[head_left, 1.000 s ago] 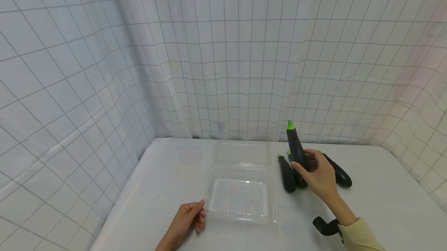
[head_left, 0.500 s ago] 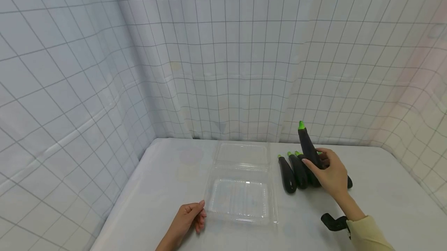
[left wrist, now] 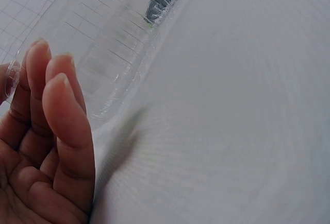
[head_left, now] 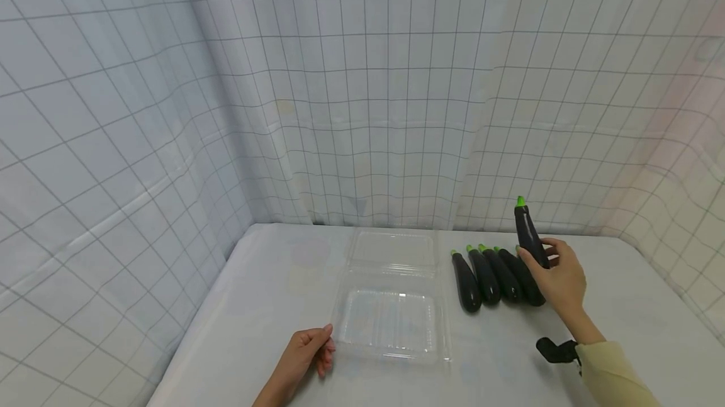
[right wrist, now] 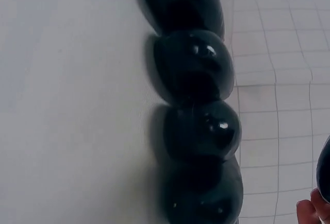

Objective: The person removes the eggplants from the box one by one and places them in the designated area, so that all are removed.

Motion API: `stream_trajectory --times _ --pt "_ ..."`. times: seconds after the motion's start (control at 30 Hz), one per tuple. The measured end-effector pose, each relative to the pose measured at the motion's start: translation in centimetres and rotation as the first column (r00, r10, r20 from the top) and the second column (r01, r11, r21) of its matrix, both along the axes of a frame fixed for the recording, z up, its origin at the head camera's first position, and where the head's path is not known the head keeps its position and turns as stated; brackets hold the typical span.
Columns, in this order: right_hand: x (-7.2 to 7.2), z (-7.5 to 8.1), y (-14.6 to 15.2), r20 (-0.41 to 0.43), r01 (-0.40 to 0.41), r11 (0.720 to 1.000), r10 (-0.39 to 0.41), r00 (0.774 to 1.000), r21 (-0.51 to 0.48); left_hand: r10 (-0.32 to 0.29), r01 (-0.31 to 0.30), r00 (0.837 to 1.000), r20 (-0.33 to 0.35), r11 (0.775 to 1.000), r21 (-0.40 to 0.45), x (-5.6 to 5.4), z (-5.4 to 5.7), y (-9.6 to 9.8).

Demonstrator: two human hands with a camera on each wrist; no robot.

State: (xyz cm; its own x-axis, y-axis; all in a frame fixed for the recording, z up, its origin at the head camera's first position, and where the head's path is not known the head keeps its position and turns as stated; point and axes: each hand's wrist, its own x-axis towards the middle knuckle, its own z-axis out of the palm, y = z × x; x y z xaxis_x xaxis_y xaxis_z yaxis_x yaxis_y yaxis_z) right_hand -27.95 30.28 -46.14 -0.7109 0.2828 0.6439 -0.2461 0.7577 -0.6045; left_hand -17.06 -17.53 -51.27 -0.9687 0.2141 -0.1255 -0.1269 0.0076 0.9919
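Observation:
My left hand (head_left: 306, 353) pinches the near left edge of a clear plastic clamshell box (head_left: 391, 353), whose lid (head_left: 393, 250) lies folded back. In the left wrist view, the curled fingers of that hand (left wrist: 51, 131) are beside the clear box wall (left wrist: 103, 49). My right hand (head_left: 562, 278) grips a dark eggplant (head_left: 529, 234) with a green stem, held up and tilted over the right end of a row of several eggplants (head_left: 485, 278). Only some fingertips (right wrist: 308, 212) and a sliver of the held eggplant (right wrist: 325, 172) show in the right wrist view.
The eggplants in the row lie side by side, stems toward the back, just right of the box. A white cloth covers the table (head_left: 266, 294). Checked curtains (head_left: 362, 111) hang behind it and at both sides. A black device (head_left: 557, 351) is strapped at the right wrist.
My right hand has moved right along the row with the held eggplant, and more of the row is uncovered. The left hand and the box have stayed put.

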Motion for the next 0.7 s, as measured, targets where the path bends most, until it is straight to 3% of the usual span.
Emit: stream_trajectory --times 0.47,0.7 --pt "-0.6 -0.9 3.6 0.138 0.102 0.994 -0.107 0.985 0.042 -0.002 0.002 1.000 0.002 1.000 0.003 -0.1 0.0 0.0" --pt "-0.6 -1.4 5.0 0.201 0.107 0.991 -0.120 0.972 0.075 -0.002 0.002 1.000 0.003 1.000 0.004 -0.1 0.0 0.0"
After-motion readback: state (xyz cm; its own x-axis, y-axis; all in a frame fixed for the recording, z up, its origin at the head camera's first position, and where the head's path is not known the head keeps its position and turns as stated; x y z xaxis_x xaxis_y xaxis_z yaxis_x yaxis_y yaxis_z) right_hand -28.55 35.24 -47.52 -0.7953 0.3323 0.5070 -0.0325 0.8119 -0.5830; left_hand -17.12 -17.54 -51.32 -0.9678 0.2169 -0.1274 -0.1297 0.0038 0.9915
